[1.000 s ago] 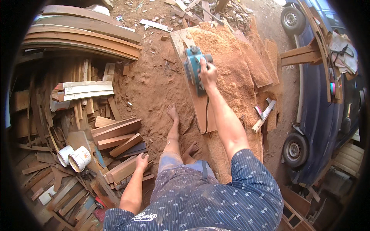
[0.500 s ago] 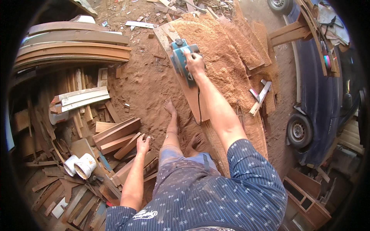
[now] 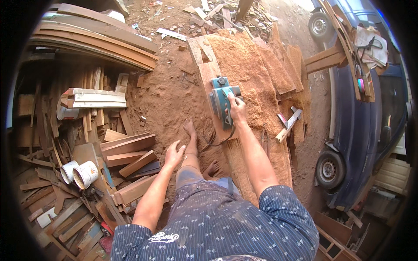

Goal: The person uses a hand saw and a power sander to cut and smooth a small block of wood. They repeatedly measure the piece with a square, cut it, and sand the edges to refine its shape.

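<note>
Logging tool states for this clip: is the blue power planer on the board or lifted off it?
On the board, it appears: the planer lies along it with no gap showing, the right hand on its handle.

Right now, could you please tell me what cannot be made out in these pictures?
All in the head view:
Underside of the teal planer: hidden by its own body, facing the board.
Most of the planer's grip: covered by the right hand.
Whatever lies under the wood shavings: buried by them.
Far end of the blue vehicle: cut off by the upper edge.
</note>
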Demonstrator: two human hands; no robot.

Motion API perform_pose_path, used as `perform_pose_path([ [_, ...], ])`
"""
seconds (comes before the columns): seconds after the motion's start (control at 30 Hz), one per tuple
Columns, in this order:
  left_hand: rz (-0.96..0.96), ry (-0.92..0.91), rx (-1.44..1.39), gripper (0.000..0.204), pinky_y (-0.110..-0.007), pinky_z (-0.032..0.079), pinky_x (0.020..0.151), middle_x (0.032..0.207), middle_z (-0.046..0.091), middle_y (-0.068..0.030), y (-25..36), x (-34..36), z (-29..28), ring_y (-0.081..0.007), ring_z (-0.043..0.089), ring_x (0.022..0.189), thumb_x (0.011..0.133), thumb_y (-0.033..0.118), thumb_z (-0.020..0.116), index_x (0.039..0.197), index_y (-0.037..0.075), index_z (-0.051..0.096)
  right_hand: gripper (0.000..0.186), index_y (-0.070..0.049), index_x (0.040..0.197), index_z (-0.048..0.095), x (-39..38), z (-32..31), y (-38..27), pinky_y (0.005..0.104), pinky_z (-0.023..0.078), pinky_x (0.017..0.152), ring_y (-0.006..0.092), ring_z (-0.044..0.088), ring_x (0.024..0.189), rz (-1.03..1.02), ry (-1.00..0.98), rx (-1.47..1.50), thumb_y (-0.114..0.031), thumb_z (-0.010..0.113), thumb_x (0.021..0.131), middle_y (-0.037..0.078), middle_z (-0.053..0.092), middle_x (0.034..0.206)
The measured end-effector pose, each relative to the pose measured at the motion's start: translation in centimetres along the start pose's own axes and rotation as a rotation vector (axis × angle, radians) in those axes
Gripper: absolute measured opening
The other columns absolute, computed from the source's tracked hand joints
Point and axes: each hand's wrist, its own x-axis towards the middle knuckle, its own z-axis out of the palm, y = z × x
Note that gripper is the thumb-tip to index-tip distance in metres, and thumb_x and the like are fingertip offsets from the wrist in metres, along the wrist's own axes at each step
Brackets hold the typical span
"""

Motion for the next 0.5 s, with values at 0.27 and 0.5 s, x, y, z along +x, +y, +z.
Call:
perform_pose_path([
  [0.27,0.470,0.028,-0.136,0.047,-0.043,0.045,0.106,0.134,0.060,-0.0204,18.8,7.7,3.3,-0.0361,0.058,0.125,0.096,0.031,0.064,0.133,0.002,0.060,0.038,-0.003,0.093,0.070,-4.4,-2.7,4.8,0.0254,0.047,0.050,0.0116,0.061,0.055,-0.063,-0.023,0.079,-0.039,0.063,0.100,0.004,0.067,0.076],
  [0.5,0.712,0.025,0.249,0.047,-0.044,0.047,0.105,0.132,0.060,-0.0190,20.7,11.3,9.0,-0.0368,0.056,0.125,0.096,0.024,0.062,0.138,0.004,0.053,0.034,-0.003,0.092,0.069,-9.1,-6.7,10.2,0.0259,0.048,0.052,0.0113,0.061,0.057,-0.256,-0.018,-0.025,-0.036,0.063,0.101,0.004,0.067,0.077],
])
